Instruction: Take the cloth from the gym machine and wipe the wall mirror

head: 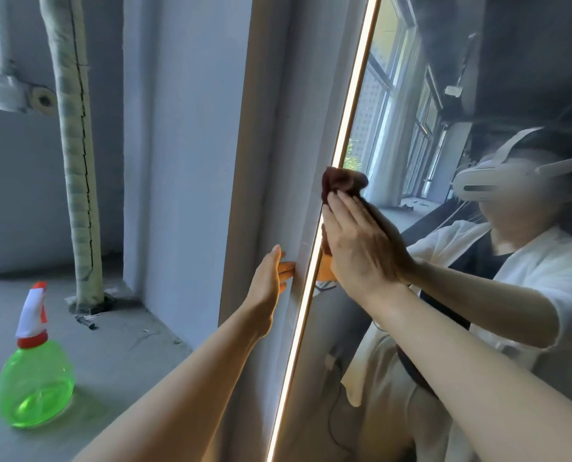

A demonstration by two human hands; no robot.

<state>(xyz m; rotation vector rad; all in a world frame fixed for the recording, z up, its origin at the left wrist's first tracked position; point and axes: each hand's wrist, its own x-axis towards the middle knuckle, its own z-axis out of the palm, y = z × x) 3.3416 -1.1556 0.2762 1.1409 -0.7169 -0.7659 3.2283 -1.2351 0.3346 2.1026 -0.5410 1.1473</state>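
The room is dim and looks blue-grey. A bright warm light strip [321, 235] glows along the mirror's [478, 78] left edge and puts an orange shine on the left hand [271, 278]. Daylight shows through windows in the glass. The mirror looks hazy and soft. Straight lines bend near the picture's edges.

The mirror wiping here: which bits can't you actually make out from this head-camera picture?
- Most of the cloth, head view: the right hand presses flat over it.
- The mirror, head view: cut off by the top, right and bottom edges.
- Left hand fingertips, head view: they lie against the wall beside the lit strip, seen edge-on.
- The spray bottle label, head view: too small.
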